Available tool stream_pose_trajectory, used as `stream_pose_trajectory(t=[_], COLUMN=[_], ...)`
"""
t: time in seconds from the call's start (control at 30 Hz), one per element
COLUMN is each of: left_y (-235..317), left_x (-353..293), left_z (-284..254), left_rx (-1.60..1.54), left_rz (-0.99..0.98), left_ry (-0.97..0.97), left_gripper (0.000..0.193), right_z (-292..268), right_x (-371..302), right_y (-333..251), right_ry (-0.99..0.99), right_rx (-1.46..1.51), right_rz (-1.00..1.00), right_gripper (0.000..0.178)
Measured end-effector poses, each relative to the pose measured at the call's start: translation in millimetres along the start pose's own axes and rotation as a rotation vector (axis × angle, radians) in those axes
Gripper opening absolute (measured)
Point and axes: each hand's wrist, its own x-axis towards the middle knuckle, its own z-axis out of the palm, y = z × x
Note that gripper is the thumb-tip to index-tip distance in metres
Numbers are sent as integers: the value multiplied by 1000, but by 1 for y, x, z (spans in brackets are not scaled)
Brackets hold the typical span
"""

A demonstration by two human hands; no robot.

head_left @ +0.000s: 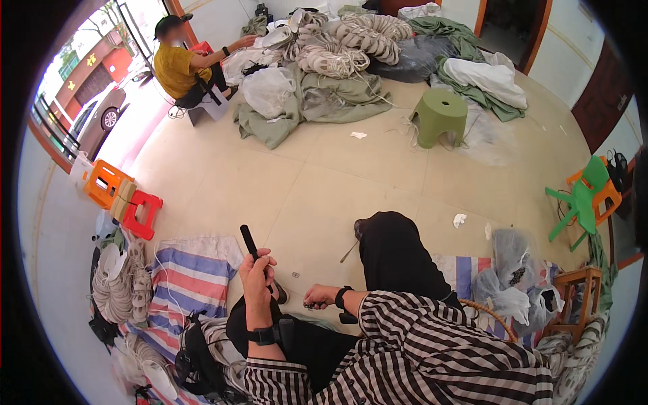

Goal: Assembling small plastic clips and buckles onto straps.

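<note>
My left hand [256, 275] is raised in front of me, fingers wrapped round a black rod-shaped handle [248, 240] that points up and away. What lies at the handle's lower end is hidden by the hand. My right hand [321, 295] is closed, to the right of the left one and between my knees. Something small and dark shows at its fingertips, too small to name. The two hands are apart. Both wrists wear black bands. My black trousers [398, 260] show on either side of the right hand.
Bundled pale shoes [368, 37] lie heaped on green sheets at the back. A green stool [440, 118] stands before them. A person in yellow [177, 71] sits far left. Striped sheeting [192, 277], more shoes [118, 283] and plastic bags [506, 290] flank me.
</note>
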Motion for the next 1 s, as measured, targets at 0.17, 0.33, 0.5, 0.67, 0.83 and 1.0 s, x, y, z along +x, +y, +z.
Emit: stream_pose_trajectory(t=[0.17,0.33,0.5,0.67,0.83,1.0], left_y=[-1,-5,-11,-14,-22,-28], left_x=[0,5,9,12,19,25], left_z=[-5,-6,-10,-20,-25,-30], left_rx=[-27,-47,-2,85,121,149], left_rz=[-1,-8,-39,-25,-64,-75], left_ry=[-7,0,43,30,63,54], left_gripper=[15,14,15,16,17,17], right_z=[-2,-5,-1,1,0,3], right_x=[2,-3,-12,-12,-18,-25], right_y=[-1,-5,-12,-16,-19,-27], right_ry=[-27,-15,9,-21,-20,9], right_rx=[0,51,58,64,62,95], right_rz=[-25,-41,-68,-78,-142,-158], right_gripper=[6,4,2,3,7,4])
